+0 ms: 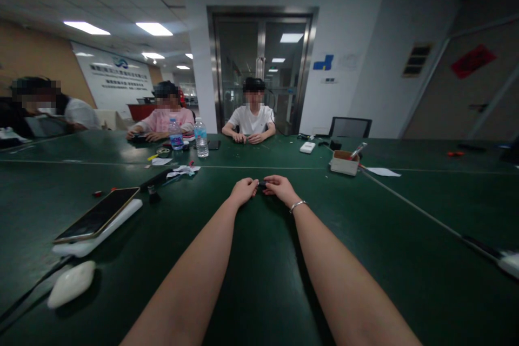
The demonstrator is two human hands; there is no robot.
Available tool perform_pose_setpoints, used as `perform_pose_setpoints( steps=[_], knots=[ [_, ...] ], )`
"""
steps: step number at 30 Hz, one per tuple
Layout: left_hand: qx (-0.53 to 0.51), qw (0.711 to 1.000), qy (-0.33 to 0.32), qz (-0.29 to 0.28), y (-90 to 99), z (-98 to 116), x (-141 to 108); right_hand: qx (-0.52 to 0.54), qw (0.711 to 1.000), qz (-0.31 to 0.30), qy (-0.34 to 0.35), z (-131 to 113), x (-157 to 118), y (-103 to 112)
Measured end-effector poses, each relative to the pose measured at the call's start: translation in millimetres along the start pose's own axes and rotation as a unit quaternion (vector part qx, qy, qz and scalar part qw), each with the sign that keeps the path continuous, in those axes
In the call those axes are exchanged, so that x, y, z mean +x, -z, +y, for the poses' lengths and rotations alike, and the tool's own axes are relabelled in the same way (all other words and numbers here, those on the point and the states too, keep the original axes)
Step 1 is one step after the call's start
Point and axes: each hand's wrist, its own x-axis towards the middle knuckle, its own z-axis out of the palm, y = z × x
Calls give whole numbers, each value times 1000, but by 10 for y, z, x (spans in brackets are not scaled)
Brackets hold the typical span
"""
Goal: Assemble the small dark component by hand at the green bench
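dark object (262, 184) (partly hidden by fingers (271, 179)), too small to identify, white item (511, 262) cut off at right

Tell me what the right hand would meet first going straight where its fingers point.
The small dark item that the right hand already seems to pinch; then, likely, the fingertips of the left hand, though depth is hard to judge here.

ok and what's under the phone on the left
Under the phone there is a white slab-like object, its edge showing along the near side. The phone covers most of its top, so I can't tell what it is.
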Motion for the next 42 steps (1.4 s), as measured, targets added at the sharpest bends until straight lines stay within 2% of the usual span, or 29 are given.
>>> perform_pose_setpoints(
  steps=[9,21,28,42],
  knots=[
    [-47,999,11,-7,10,-10,19,6,1000,-13,-1,21,30,21],
    [-28,999,-3,-15,20,-2,-17,7,1000,-21,1,5,-7,34],
    [-3,1000,5,2,5,-26,9,0,1000,-20,5,45,21,51],
    [-44,999,10,-20,11,19,-9,18,1000,-3,-20,-30,-14,46]
  ],
)
